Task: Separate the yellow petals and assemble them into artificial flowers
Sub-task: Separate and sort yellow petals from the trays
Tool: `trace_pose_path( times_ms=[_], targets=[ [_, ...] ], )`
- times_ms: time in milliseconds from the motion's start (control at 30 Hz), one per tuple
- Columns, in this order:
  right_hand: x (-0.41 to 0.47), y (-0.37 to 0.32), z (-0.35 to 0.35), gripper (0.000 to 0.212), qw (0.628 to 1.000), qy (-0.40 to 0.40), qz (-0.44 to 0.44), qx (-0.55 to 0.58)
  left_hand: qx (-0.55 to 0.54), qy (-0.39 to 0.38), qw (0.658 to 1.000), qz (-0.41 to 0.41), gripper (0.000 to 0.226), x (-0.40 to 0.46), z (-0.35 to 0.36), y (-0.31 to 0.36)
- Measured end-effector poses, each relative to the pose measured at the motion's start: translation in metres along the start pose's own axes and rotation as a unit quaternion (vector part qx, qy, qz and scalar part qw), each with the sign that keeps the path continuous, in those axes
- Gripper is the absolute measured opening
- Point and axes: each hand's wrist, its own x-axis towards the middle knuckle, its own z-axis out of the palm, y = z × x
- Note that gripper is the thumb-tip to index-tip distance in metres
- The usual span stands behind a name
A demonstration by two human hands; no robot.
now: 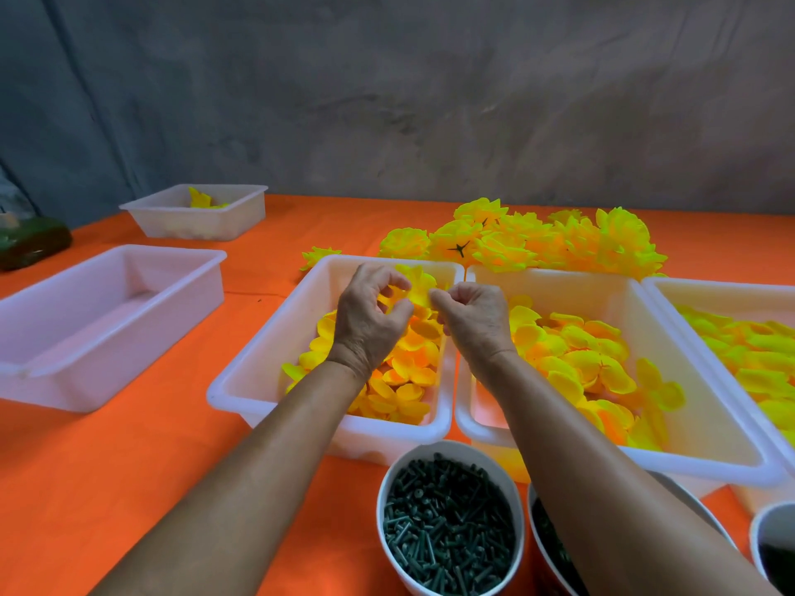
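Pinching one yellow petal piece [419, 290] — thin, cupped, seemingly layered — both hands' fingers [436, 298] curled.

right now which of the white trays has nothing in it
The white tray at the near left, apart from the hands. The far-left tray holds a few yellow petals, and the three on the right hold heaps of them.

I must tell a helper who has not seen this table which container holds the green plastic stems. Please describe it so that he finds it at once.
Start at the white tray of yellow petals under the left hand. Just nearer to the person, at the table's near edge, stands a round white bowl. Unlike the rectangular trays, it is round and full of dark green stems, fully in view, left of the right forearm.
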Motion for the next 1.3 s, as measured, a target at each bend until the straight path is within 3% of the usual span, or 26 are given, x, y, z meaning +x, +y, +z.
trace_pose_path(
  times_ms=[67,167,367,467,533,633,833,933,1067,1300],
  targets=[
    [0.000,0.000,0.000,0.025,1.000,-0.001,0.016,0.023,0.018,-0.043,0.999,0.026,0.026,-0.003,0.001,0.000],
    [-0.001,-0.002,-0.002,0.021,0.997,-0.024,0.037,0.068,0.056,-0.074,0.994,0.052,0.023,-0.005,0.003,-0.005],
    [-0.005,-0.004,-0.004,0.033,0.994,-0.086,0.004,0.063,0.023,-0.065,0.997,0.027,0.009,-0.001,0.007,-0.014],
    [-0.004,-0.005,-0.004,0.031,0.994,-0.083,-0.005,0.067,-0.069,-0.030,0.996,-0.047,0.004,0.003,0.006,-0.014],
    [-0.002,-0.002,-0.004,0.021,0.997,-0.069,-0.019,0.036,-0.172,0.014,0.977,-0.122,0.006,0.007,0.005,-0.013],
    [-0.001,0.000,-0.003,0.036,0.997,-0.069,-0.021,-0.023,-0.316,0.052,0.922,-0.218,0.015,0.011,0.002,-0.011],
    [-0.009,-0.008,-0.007,0.049,0.989,-0.143,-0.013,0.042,-0.437,-0.009,0.861,-0.261,0.016,0.013,-0.003,-0.008],
    [-0.012,-0.010,-0.007,0.048,0.979,-0.178,-0.028,0.100,-0.443,-0.016,0.859,-0.255,0.014,0.013,-0.003,-0.008],
    [-0.011,-0.009,-0.007,0.057,0.977,-0.193,-0.010,0.090,-0.445,0.011,0.855,-0.265,0.015,0.014,-0.004,-0.010],
    [-0.008,-0.001,-0.004,0.035,0.973,-0.221,-0.037,-0.052,-0.440,0.033,0.852,-0.281,0.013,0.016,-0.004,-0.014]
  ],
)
